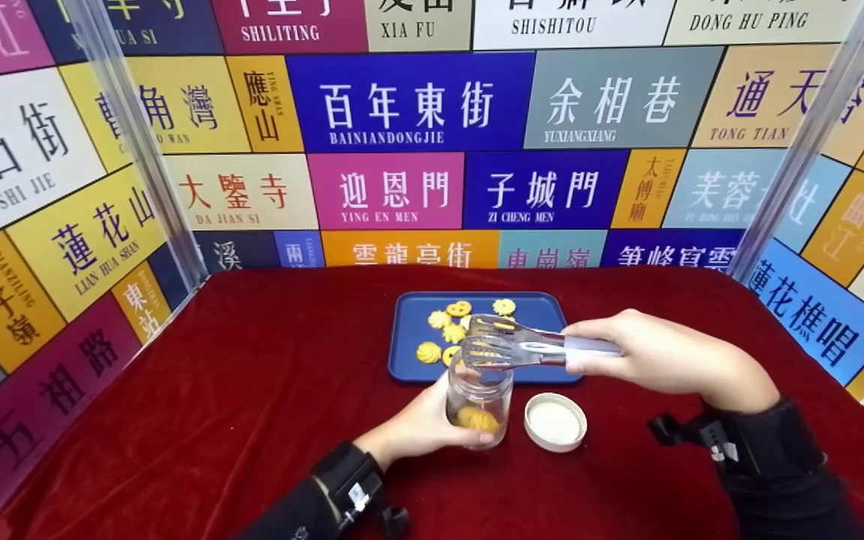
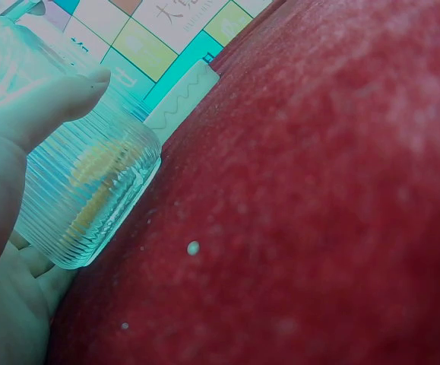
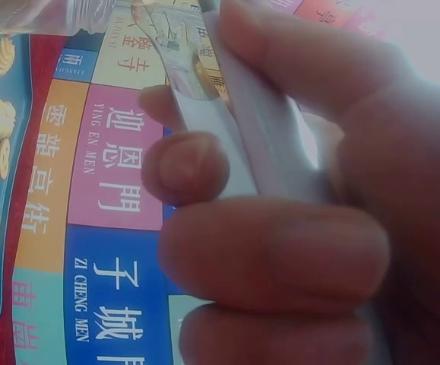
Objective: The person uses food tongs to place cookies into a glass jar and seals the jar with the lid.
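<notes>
A clear ribbed glass jar (image 1: 502, 409) with cookies (image 1: 477, 420) at its bottom is gripped by my left hand (image 1: 417, 427). The left wrist view shows the thumb across the side of the jar (image 2: 121, 163), which stands tilted there. My right hand (image 1: 646, 352) holds metal serving tongs (image 1: 529, 349) by their pale handles, fingers curled round them in the right wrist view. The tong heads are over the jar's mouth; I cannot tell whether a cookie is between them. Beyond the jar, a blue tray (image 1: 408, 319) carries several more cookies (image 1: 428, 352).
To the right of the jar, a round white lid (image 1: 554, 422) lies on the red velvet cloth (image 1: 289, 360). Walls with colourful place-name signs (image 1: 409, 101) enclose the table at the back and sides. Clear upright strips (image 1: 154, 165) mark the corners.
</notes>
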